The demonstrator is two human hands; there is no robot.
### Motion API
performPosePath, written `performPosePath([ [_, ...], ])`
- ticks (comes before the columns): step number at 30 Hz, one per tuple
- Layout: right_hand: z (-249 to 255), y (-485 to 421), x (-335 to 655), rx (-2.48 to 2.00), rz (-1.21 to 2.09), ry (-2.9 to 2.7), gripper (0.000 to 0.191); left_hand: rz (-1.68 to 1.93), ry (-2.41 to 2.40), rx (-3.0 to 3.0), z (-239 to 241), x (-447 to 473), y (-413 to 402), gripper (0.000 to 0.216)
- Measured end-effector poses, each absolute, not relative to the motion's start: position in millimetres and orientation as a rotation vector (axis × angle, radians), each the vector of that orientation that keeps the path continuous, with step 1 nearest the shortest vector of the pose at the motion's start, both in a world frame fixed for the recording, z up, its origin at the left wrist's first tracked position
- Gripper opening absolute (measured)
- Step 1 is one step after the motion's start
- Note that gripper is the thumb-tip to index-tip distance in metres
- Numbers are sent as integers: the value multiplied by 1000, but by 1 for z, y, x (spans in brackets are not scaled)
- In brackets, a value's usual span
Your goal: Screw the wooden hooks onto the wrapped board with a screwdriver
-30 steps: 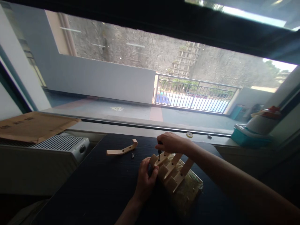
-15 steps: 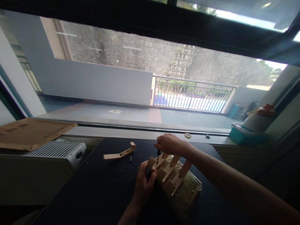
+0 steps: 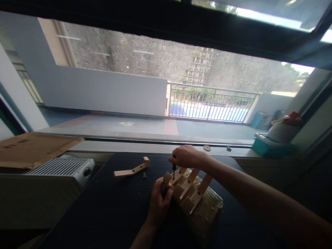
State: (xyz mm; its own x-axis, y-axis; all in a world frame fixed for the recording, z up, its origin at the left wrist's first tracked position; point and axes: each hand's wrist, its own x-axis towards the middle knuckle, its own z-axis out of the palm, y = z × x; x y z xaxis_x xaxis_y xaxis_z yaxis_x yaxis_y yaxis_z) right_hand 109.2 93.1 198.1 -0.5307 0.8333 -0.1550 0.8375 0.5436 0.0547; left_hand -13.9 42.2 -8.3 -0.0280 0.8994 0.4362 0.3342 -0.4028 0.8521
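Note:
My right hand (image 3: pixel 187 156) is closed round the handle of a screwdriver (image 3: pixel 174 167). The tool stands upright, its tip at a hole in the leftmost wooden hook (image 3: pixel 177 175). My left hand (image 3: pixel 160 194) grips the near curved end of that hook, thumb on one side and fingers on the other. Two more pale wooden hooks, a middle one (image 3: pixel 189 183) and a right one (image 3: pixel 200 192), sit beside it in a row. Beneath them lies a block in clear plastic wrap (image 3: pixel 213 200). A loose wooden hook (image 3: pixel 133 170) and small screws (image 3: pixel 144 175) lie left of my hands.
The dark table (image 3: pixel 103 204) stands below a window sill holding a tape roll (image 3: pixel 206 148), a small metal object (image 3: pixel 229 148) and a teal box (image 3: pixel 269 147). At left, brown cardboard (image 3: pixel 38 147) rests on a white radiator (image 3: pixel 75 169).
My right hand and the screwdriver handle have risen slightly and shifted a little left. The view has shifted slightly too. My left hand keeps its hold on the hook.

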Motion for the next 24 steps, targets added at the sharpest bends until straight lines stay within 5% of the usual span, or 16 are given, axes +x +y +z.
performPosePath([
  [5, 206, 95, 115, 1268, -140, 2649, 22, 1431, 1301, 1719, -6, -14, 41, 22],
  [12, 195, 91, 111, 1436, 15, 2596, 43, 1449, 1312, 1709, -4, -12, 40, 18],
  [17, 201, 95, 116, 1220, -117, 2666, 21, 1435, 1319, 1720, -5, -13, 40, 20],
  [24, 189, 90, 114, 1361, -60, 2636, 33, 1434, 1326, 1712, -4, -12, 40, 16],
])
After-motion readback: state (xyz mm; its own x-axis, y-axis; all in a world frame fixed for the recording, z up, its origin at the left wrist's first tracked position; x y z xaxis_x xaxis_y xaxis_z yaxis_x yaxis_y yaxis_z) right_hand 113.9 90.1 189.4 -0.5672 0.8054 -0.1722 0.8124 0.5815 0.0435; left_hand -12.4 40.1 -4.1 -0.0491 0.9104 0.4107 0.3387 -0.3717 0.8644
